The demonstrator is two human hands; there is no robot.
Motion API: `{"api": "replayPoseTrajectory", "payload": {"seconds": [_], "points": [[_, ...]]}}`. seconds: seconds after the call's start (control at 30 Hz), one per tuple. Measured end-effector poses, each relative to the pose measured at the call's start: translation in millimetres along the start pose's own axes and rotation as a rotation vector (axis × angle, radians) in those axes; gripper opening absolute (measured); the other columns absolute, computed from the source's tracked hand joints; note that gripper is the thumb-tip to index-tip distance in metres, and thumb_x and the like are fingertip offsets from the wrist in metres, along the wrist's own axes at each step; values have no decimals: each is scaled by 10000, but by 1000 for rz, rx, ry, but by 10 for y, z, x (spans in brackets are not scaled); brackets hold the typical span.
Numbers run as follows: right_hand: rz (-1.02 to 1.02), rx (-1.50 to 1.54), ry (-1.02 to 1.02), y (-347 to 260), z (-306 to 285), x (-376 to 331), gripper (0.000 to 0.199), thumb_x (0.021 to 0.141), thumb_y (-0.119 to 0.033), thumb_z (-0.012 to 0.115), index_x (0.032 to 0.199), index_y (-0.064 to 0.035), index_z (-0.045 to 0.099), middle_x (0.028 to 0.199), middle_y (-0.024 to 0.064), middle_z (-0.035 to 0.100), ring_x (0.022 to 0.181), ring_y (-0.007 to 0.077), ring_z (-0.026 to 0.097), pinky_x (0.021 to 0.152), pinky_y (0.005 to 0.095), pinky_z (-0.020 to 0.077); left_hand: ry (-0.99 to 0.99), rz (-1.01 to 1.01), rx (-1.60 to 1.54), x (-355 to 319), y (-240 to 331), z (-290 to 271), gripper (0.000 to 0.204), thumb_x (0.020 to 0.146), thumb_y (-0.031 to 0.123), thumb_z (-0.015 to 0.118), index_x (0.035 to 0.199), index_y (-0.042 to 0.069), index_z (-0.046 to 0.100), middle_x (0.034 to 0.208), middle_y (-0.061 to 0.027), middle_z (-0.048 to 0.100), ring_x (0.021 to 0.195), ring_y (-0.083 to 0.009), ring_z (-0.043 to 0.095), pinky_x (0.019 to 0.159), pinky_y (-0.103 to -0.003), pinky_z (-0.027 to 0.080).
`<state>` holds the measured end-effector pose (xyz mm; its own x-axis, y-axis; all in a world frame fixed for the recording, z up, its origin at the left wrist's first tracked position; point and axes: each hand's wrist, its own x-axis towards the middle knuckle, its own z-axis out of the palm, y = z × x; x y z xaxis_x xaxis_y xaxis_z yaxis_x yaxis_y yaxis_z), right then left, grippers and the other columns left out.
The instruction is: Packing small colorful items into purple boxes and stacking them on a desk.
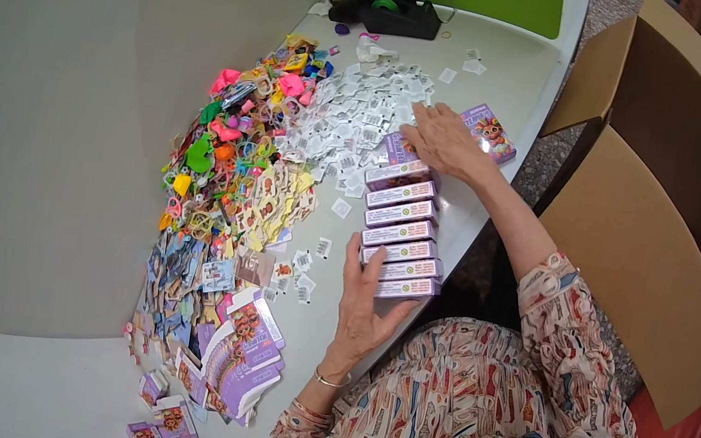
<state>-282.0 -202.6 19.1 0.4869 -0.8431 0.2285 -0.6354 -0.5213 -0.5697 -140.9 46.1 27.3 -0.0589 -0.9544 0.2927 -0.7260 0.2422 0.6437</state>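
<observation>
I am watching from the head view, and nearest me the left hand (362, 301) is standing on edge, fingers together and flat, pressing against the near end of a row of purple boxes (401, 233) that is lying along the surface's (27, 190) right edge. The forearm is coming up from the patterned sleeve (467, 409), wrist slightly bent back. At the far end, the right hand (450, 141) is lying palm down with fingers spread loosely over the last box, arm reaching out nearly straight. It is touching, not pinching.

To my eye, the row is being squeezed from both ends (seven or so boxes, all on their sides), and if the pressure turns uneven the middle could buckle upward or slide off the right edge just beside it. One loose purple box (490, 131) is sitting just beyond the right hand. Left of the row, white paper labels (359, 117) and a heap of bright plastic charms (236, 152) are crowding close. A black tape dispenser (392, 9) is resting near the far edge.
</observation>
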Motion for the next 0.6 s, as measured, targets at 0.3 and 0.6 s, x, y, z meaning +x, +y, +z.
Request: {"api": "replayPoseTrajectory", "payload": {"seconds": [0.3,0.6], "points": [[-107,-9,-147,387,-68,207,427,900,-363,543,1110,5,596,874,215,652,885,398,611,827,455,469,2,30,-57,10,-39,60,763,732,107,790,1394,46,416,1513,-255,208,1349,-408,357,1069,-417,371],[-122,176,-428,202,-245,267,424,764,-395,720,764,27,679,798,180,679,792,258,659,661,363,484,7,22,38,23,-37,49,753,735,130,788,1392,58,428,1510,-266,201,1349,-418,347,1064,-432,374]]}}
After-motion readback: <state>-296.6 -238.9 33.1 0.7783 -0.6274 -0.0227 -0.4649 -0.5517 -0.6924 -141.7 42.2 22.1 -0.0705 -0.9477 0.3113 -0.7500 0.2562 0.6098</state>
